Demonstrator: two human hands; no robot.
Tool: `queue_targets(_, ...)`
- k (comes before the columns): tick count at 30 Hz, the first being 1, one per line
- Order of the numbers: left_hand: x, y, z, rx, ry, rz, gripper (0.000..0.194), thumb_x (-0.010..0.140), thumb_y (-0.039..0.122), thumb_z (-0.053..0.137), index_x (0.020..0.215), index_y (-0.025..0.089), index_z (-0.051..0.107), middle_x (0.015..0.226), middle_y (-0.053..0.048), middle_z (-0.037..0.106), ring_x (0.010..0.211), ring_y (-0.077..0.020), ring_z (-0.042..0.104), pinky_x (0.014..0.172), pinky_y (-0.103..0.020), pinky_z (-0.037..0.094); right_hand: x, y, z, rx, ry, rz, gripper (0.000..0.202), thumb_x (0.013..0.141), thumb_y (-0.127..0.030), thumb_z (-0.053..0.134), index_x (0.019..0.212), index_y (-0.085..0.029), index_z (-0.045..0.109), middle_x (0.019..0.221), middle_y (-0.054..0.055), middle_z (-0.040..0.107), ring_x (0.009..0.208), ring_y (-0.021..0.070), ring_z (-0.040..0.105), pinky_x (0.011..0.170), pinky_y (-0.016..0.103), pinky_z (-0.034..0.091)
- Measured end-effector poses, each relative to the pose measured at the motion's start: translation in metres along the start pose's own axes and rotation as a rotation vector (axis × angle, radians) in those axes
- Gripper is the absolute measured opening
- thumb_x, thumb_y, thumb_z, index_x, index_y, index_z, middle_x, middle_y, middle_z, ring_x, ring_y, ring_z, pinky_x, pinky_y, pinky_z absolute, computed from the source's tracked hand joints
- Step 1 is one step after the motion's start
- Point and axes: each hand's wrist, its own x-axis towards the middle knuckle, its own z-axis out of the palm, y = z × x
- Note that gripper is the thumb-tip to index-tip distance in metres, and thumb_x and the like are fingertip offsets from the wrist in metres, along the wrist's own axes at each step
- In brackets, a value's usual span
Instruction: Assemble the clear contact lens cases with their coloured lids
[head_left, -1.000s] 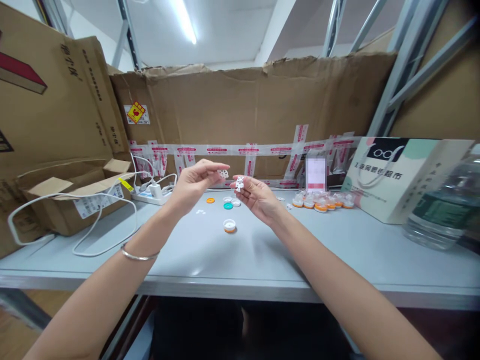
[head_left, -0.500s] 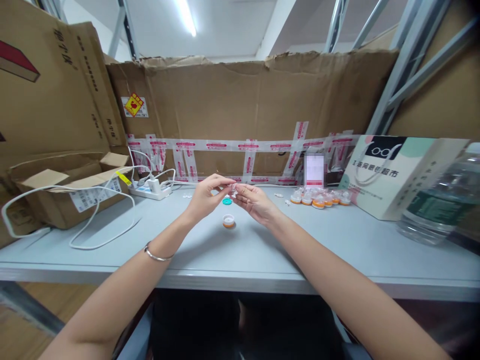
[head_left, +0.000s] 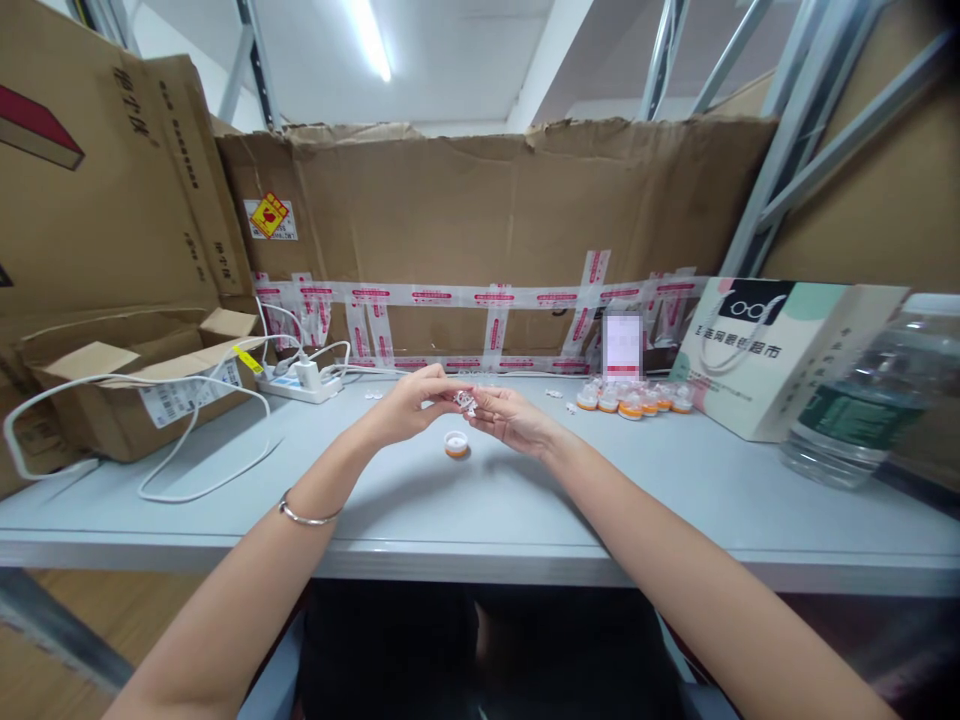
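Note:
Above the table, my left hand (head_left: 414, 405) and my right hand (head_left: 517, 420) meet at the fingertips. Both are closed in a pinch on a small white plastic part (head_left: 466, 402), which has an openwork shape; its exact kind is too small to make out. Just below the hands, a small round white cup with an orange base (head_left: 456, 445) rests on the table with its open side up. A silver bangle (head_left: 307, 512) circles my left wrist.
Several clear-and-orange round pieces (head_left: 634, 400) cluster at the right rear, near a phone-like screen (head_left: 623, 345). Small white bits (head_left: 555, 394) lie beside them. A paper bag (head_left: 750, 365) and a water bottle (head_left: 855, 410) stand right. A power strip (head_left: 304, 382), white cable (head_left: 202, 495) and open carton (head_left: 135, 400) occupy the left.
Both hands have come slightly lower and closer to the cup, with the white part now showing more between the fingers. A teal disc seen behind them before is now hidden.

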Motion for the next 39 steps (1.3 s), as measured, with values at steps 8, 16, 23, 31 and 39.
queue_targets(8,-0.004,0.005,0.001,0.052,0.007,0.104,0.024,0.083,0.022,0.053,0.106,0.021,0.059,0.081,-0.003,0.049,0.073,-0.0119,0.051,0.067,-0.025,0.045,0.001,0.002,-0.002,-0.008,-0.015,0.046,0.021,0.068,-0.032,0.071,0.078,-0.015,0.068,0.069,0.0,0.066,0.065,0.0057,0.058,0.074,0.02,0.045)
queue_targets(16,-0.008,0.009,-0.003,0.131,0.057,0.237,0.022,0.081,0.024,0.056,0.102,0.02,0.06,0.087,-0.006,0.055,0.076,-0.0134,0.053,0.069,-0.027,0.047,-0.001,0.002,-0.002,0.082,-0.036,0.098,0.021,0.065,-0.03,0.073,0.077,-0.014,0.067,0.07,0.001,0.066,0.067,0.0068,0.06,0.069,0.019,0.046)
queue_targets(23,-0.006,0.013,-0.002,0.069,0.131,0.185,0.017,0.074,0.025,0.063,0.088,0.016,0.058,0.081,-0.005,0.057,0.074,-0.0129,0.053,0.067,-0.026,0.047,-0.001,0.002,-0.002,0.087,-0.047,0.096,0.023,0.067,-0.029,0.072,0.084,-0.014,0.067,0.077,0.002,0.066,0.07,0.0072,0.059,0.068,0.019,0.047)
queue_targets(31,-0.003,0.014,-0.002,0.035,0.266,0.136,0.017,0.072,0.025,0.066,0.084,0.014,0.061,0.076,-0.004,0.055,0.071,-0.0125,0.052,0.066,-0.026,0.046,-0.002,0.0,0.001,0.098,-0.052,0.068,0.024,0.065,-0.028,0.073,0.083,-0.014,0.067,0.074,0.001,0.065,0.067,0.0059,0.057,0.069,0.019,0.046)
queue_targets(39,-0.003,0.015,0.001,-0.001,0.247,0.141,0.014,0.074,0.025,0.065,0.084,0.015,0.061,0.076,-0.003,0.054,0.071,-0.0122,0.052,0.065,-0.025,0.047,-0.002,0.0,0.001,0.062,-0.054,0.054,0.024,0.066,-0.028,0.073,0.086,-0.015,0.068,0.077,0.001,0.065,0.069,0.0057,0.056,0.071,0.018,0.045)
